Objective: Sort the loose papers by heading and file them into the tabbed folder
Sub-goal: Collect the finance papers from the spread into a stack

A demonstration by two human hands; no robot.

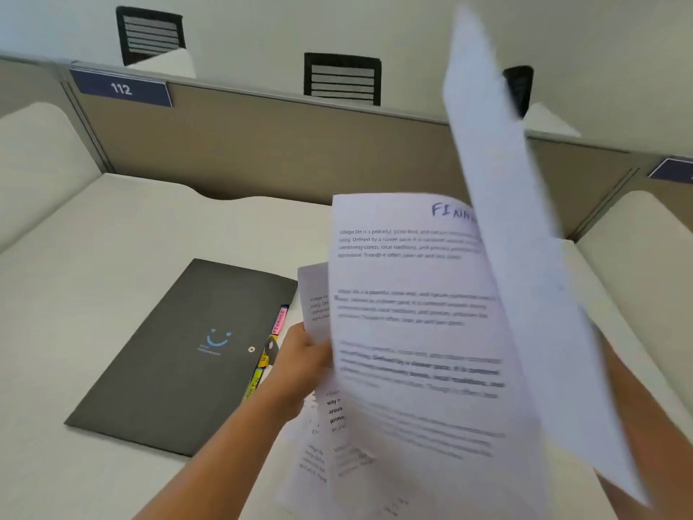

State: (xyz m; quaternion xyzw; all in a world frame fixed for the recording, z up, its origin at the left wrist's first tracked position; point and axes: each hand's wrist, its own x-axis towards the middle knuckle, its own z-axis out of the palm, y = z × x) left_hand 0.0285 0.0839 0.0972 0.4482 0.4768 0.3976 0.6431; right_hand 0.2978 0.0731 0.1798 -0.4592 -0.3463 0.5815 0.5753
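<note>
We see our left hand (304, 364) with its grip closed round the left edge of a stack of white printed papers (408, 332). It holds the stack up off the white bench (112, 238) and turned towards us, probably so the headings can be read. The top page carries a handwritten blue heading (450, 212) that begins "FIN". The rest of it is covered by a single white sheet (502, 204), which stands high and tilted on the right, blurred, as if being peeled away to bare the page beneath. Our right forearm (645, 425) comes up behind that sheet. The right hand itself is hidden by the paper, so we cannot tell how its grip lies, though we judge that it carries the sheet. The flat black card folder with a pale blue smile mark (180, 350) lies closed on the bench just left of the stack, near our left wrist. Its pink tab (280, 320) and yellow tabs (257, 380) stick out along the edge nearest the papers, handy for matching. The pink tab seems to read "FINANCE". We judge that sorting is under way and nothing has yet been filed.
</note>
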